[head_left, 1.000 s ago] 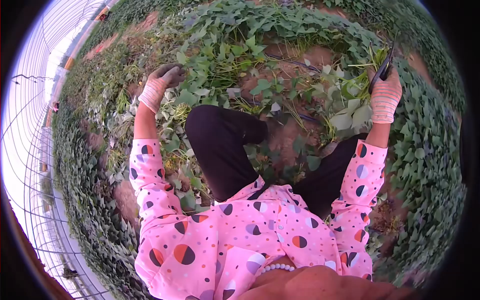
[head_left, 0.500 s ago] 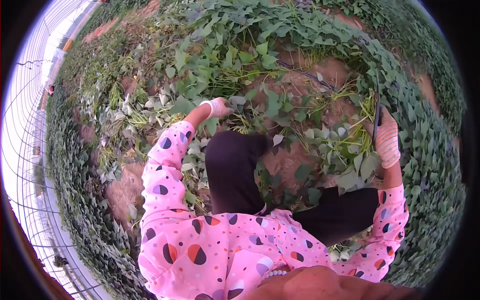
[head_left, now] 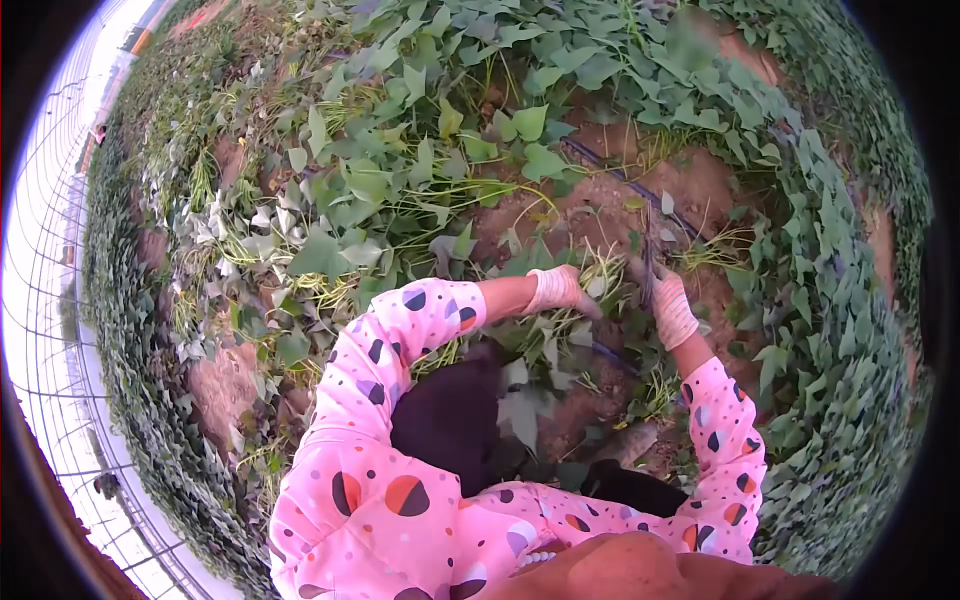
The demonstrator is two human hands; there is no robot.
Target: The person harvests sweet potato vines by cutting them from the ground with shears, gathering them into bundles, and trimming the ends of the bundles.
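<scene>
Cutting vine stems (head_left: pixel 600 270) near the soil.
Left hand (head_left: pixel 556 289) clutched them just beside the right hand (head_left: pixel 670 308), fisted around seemingly a dark blade (head_left: pixel 648 262); a clean cut needed tension.

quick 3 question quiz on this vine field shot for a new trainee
1. True or false: the right hand grips a dark blade.
2. The left hand reaches into: A a basket, B a clump of vine stems, C a bucket.
3. Fill in: a dark ____ runs across the bare soil beyond the hands.
Key: 1 true; 2 B; 3 hose.
</scene>
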